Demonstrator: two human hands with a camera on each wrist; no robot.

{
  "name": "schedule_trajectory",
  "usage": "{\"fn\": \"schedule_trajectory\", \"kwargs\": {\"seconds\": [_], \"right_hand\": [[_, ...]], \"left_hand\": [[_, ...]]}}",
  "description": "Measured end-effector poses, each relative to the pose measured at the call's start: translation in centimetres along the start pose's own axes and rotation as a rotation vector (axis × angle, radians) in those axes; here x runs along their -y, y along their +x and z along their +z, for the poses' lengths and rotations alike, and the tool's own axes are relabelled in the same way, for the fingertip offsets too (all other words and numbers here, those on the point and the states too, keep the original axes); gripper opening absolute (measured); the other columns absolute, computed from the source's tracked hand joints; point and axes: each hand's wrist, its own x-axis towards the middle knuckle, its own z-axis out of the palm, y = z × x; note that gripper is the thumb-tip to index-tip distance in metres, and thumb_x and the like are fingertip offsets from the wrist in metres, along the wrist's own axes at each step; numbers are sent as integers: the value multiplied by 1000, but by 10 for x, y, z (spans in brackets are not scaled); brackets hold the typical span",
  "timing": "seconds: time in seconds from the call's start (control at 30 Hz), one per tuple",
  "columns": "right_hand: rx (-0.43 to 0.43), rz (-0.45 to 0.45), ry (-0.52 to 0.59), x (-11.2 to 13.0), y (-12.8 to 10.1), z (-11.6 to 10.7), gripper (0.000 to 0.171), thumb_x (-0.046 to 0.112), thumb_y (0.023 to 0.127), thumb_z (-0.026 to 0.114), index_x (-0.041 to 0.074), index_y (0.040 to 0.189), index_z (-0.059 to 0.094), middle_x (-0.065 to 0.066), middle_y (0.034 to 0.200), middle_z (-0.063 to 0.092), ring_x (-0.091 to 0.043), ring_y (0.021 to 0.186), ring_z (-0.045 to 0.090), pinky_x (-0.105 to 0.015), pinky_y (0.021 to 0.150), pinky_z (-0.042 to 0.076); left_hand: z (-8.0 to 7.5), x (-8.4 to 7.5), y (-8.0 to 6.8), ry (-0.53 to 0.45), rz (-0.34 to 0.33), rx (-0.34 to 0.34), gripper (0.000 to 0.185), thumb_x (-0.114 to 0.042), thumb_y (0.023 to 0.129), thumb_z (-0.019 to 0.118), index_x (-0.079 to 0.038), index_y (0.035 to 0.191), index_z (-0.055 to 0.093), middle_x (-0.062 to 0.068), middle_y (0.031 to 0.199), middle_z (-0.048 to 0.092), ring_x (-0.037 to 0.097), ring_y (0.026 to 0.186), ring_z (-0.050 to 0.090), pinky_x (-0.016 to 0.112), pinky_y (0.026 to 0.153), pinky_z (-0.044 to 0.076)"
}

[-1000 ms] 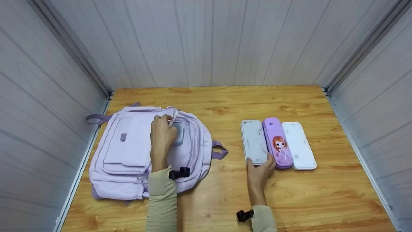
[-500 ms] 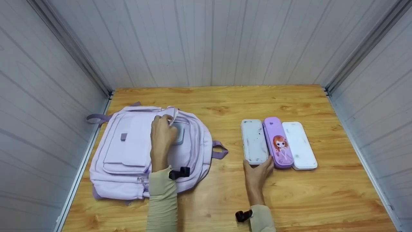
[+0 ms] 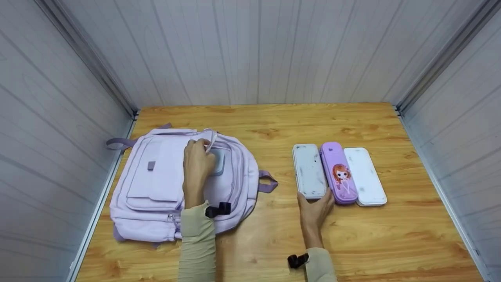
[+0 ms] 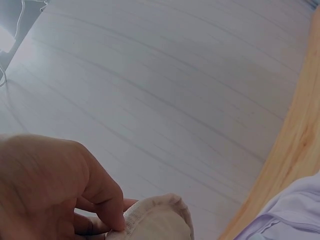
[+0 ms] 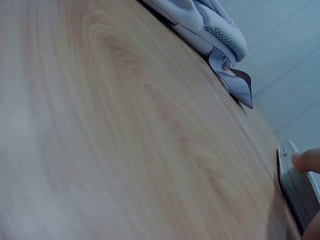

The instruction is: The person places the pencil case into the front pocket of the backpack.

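A lilac backpack (image 3: pixel 156 168) lies on the wooden table at the left. My left hand (image 3: pixel 197 166) pinches the edge of the fabric flap at its pocket and keeps it raised; in the left wrist view the flap edge (image 4: pixel 170 210) shows between thumb and fingers. Under the lifted flap, a grey-blue case (image 3: pixel 220 162) is partly visible inside, the rest hidden by hand and fabric. To the right, my right hand (image 3: pixel 315 207) grips the near end of a grey pencil case (image 3: pixel 310 170), thumb at its left side and fingers at its right.
Beside the grey case lie a purple pencil case (image 3: pixel 336 168) with a girl printed on it and a white pencil case (image 3: pixel 364 176). The backpack's purple strap loop (image 3: pixel 267 182) points toward them. Pale panel walls (image 3: pixel 254 51) enclose the table at the back and both sides.
My right hand has slid slightly toward the near end of the grey pencil case. The left hand stays on the raised flap.
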Motion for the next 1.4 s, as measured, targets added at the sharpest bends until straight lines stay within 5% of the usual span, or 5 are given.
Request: {"fn": "schedule_trajectory", "kwargs": {"seconds": [1.4], "right_hand": [[9,-125,15,19,-3,-8,94,29,66,86,3,143,38,-20,145,37,-38,134,35,-47,113,24]], "left_hand": [[2,-1,1,18,4,-10,39,-1,78,46,5,112,64,23,104,59,39,102,55,48,90,42]]}}
